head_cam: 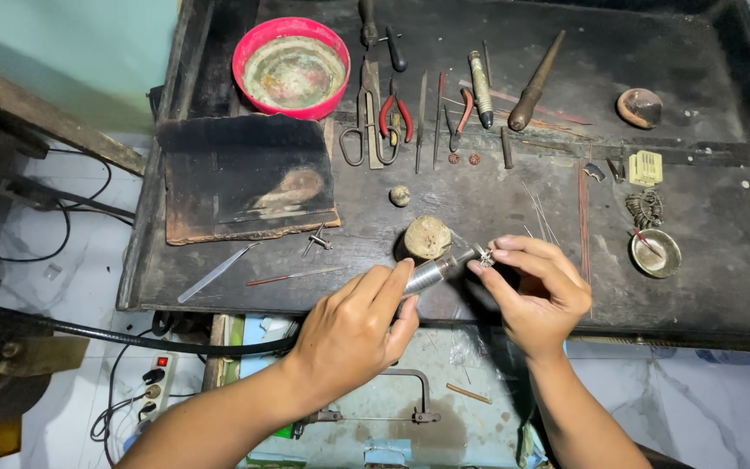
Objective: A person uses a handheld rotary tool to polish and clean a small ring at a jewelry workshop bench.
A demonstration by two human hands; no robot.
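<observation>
My left hand (353, 330) grips a silver rotary handpiece (434, 271) whose black flexible cable (115, 334) runs off to the left. Its tip meets a small silver piece (485, 256) pinched between the thumb and fingers of my right hand (538, 291). Both hands hover over the near edge of a dark, worn workbench (705, 287). A round wooden block (427, 237) stands just behind the tool tip.
A red bowl (291, 68), scissors (366, 122), red-handled pliers (395, 113), files and gravers lie at the back. A charred board (245, 178) sits left, tweezers (216, 272) near the front edge. A small metal dish (655, 253) is right. A power strip (156, 386) lies on the floor.
</observation>
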